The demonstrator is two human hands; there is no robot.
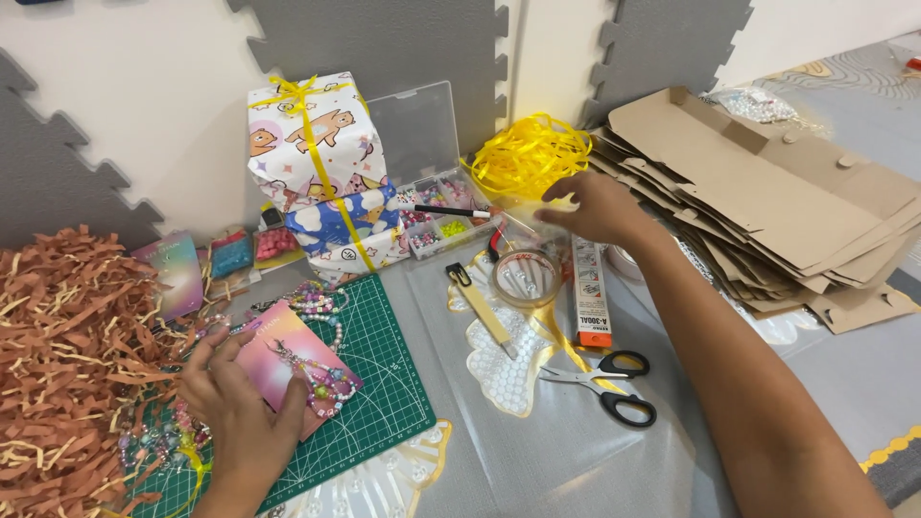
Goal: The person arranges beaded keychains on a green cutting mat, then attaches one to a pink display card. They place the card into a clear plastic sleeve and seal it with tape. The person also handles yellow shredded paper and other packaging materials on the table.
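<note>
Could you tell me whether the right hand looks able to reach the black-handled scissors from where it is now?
Probably yes: the right hand hovers above the clear tape roll, and the black-handled scissors lie uncovered on the mat nearer the person, with nothing between.

- The left hand lies flat on a pink card strung with a bead bracelet, on the green cutting mat.
- At the card's nine o'clock, a heap of brown shredded paper.
- The right hand, fingers spread, hovers above a roll of clear tape (whether it touches anything cannot be told).
- At the tape's five o'clock, black-handled scissors; at its three o'clock, a narrow orange-and-white box.
- At twelve o'clock from the mat, two gift-wrapped boxes tied with yellow ribbon, beside an open bead organiser.
- Flattened cardboard boxes stack at the right hand's three o'clock.
</note>
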